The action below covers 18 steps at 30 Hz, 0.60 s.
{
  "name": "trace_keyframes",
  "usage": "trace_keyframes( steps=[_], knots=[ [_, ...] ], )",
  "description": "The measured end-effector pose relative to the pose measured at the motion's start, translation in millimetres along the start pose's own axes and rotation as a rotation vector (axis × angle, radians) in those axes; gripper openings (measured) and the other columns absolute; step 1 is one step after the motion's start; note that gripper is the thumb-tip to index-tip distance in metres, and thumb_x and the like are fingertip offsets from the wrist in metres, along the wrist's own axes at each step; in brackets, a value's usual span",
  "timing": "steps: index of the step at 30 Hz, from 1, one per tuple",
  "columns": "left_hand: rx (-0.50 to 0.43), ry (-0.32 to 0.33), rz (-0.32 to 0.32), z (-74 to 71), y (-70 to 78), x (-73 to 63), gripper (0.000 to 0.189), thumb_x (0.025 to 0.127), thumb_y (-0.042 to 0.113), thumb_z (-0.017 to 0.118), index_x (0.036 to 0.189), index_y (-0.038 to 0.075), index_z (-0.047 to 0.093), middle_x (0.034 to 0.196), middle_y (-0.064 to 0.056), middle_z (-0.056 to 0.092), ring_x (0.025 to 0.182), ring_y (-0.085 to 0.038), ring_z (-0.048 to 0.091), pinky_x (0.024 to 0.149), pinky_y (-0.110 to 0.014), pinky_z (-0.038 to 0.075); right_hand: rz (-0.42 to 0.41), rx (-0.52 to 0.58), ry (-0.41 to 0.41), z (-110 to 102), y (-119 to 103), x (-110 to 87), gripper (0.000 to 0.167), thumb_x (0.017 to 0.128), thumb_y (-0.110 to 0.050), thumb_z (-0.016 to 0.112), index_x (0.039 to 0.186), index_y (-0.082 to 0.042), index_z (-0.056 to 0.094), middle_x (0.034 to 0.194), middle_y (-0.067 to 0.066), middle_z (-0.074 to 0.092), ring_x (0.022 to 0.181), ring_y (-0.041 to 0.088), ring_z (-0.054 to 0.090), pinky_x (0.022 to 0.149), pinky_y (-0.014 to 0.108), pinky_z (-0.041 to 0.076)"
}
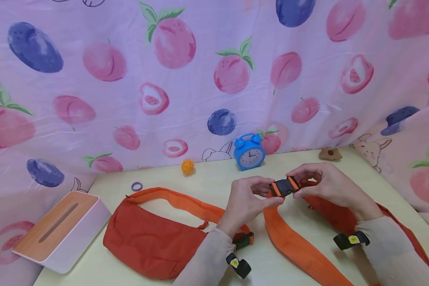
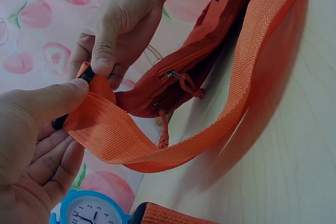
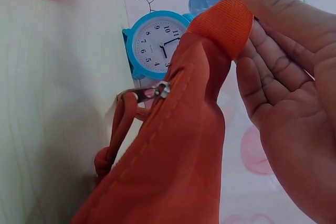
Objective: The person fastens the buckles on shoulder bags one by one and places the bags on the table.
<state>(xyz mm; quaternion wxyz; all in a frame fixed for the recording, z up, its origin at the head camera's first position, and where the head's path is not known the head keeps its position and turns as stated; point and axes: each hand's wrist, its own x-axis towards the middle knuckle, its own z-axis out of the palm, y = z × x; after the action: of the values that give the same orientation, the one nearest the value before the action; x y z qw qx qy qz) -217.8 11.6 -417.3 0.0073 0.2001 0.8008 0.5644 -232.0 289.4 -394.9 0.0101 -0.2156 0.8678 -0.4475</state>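
Observation:
Above the table, a black side-release buckle (image 1: 285,186) spans both hands, its two halves appearing joined. My left hand (image 1: 246,200) pinches the buckle's left end, where the wide orange strap (image 1: 289,238) loops through. At the other end, my right hand (image 1: 325,186) pinches between thumb and fingers. That strap belongs to a red-orange waist bag (image 1: 330,212), partly covered by my right forearm. Its zipper pull (image 3: 144,94) with a cord hangs down in the right wrist view. The right wrist view cuts off the buckle itself.
A second red-orange waist bag (image 1: 150,238) lies left of my left arm, its own buckle (image 1: 244,240) by the sleeve. Around it stand a tissue box (image 1: 75,230), a purple ring (image 1: 137,186), an orange ball (image 1: 187,167) and a blue alarm clock (image 1: 249,153). A brown object (image 1: 330,154) lies far right.

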Motion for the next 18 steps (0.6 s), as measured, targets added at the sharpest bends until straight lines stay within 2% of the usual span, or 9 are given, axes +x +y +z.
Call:
trace_keyframes(
  steps=[4, 7, 11, 14, 16, 18],
  knots=[
    [0.012, -0.003, 0.021, -0.8, -0.7, -0.2, 0.049, 0.085, 0.025, 0.101, 0.13, 0.016, 0.083, 0.097, 0.014, 0.082, 0.087, 0.001, 0.076, 0.092, -0.041, 0.067, 0.003, 0.002, 0.0, 0.2, -0.1, 0.1, 0.045, 0.087, -0.021, 0.098, 0.13, -0.021, 0.081, 0.112, 0.001, 0.08, 0.103, 0.026, 0.073, 0.091, 0.031, 0.062],
    [0.019, -0.002, 0.035, -1.2, -1.5, -0.4, 0.047, 0.086, 0.026, 0.1, 0.129, 0.017, 0.083, 0.098, 0.014, 0.082, 0.087, 0.002, 0.075, 0.093, -0.045, 0.066, 0.01, 0.005, -0.003, 0.8, 0.1, 0.6, 0.046, 0.088, -0.022, 0.098, 0.13, -0.022, 0.081, 0.113, 0.001, 0.08, 0.105, 0.026, 0.073, 0.092, 0.031, 0.062],
    [0.044, 0.0, 0.058, -1.6, -2.4, -0.4, 0.046, 0.087, 0.028, 0.099, 0.129, 0.019, 0.082, 0.101, 0.014, 0.082, 0.09, -0.002, 0.075, 0.092, -0.041, 0.066, 0.021, 0.01, -0.008, 0.9, 0.5, 1.2, 0.047, 0.088, -0.023, 0.098, 0.131, -0.022, 0.08, 0.114, 0.002, 0.08, 0.106, 0.027, 0.073, 0.092, 0.031, 0.062],
    [0.074, 0.004, 0.076, -1.5, -2.7, 0.0, 0.046, 0.089, 0.03, 0.098, 0.13, 0.02, 0.081, 0.103, 0.014, 0.081, 0.096, -0.012, 0.077, 0.09, -0.034, 0.065, 0.023, 0.018, -0.016, 0.5, 0.4, 1.7, 0.048, 0.089, -0.022, 0.097, 0.133, -0.021, 0.078, 0.116, 0.003, 0.079, 0.108, 0.028, 0.072, 0.092, 0.032, 0.063],
    [0.087, 0.005, 0.075, -1.6, -2.7, -0.2, 0.045, 0.09, 0.031, 0.097, 0.13, 0.021, 0.081, 0.104, 0.014, 0.08, 0.099, -0.015, 0.077, 0.091, -0.035, 0.065, 0.018, 0.033, -0.032, 0.9, 0.6, 2.2, 0.048, 0.09, -0.021, 0.096, 0.134, -0.02, 0.077, 0.117, 0.004, 0.078, 0.109, 0.03, 0.072, 0.093, 0.032, 0.063],
    [0.099, 0.008, 0.065, -1.8, -2.5, -0.6, 0.045, 0.091, 0.033, 0.096, 0.131, 0.02, 0.081, 0.106, 0.013, 0.08, 0.1, -0.013, 0.075, 0.092, -0.038, 0.066, 0.011, 0.051, -0.052, 1.6, 0.7, 2.1, 0.047, 0.092, -0.019, 0.095, 0.135, -0.019, 0.076, 0.119, 0.006, 0.077, 0.111, 0.031, 0.071, 0.094, 0.033, 0.063]
  ],
)
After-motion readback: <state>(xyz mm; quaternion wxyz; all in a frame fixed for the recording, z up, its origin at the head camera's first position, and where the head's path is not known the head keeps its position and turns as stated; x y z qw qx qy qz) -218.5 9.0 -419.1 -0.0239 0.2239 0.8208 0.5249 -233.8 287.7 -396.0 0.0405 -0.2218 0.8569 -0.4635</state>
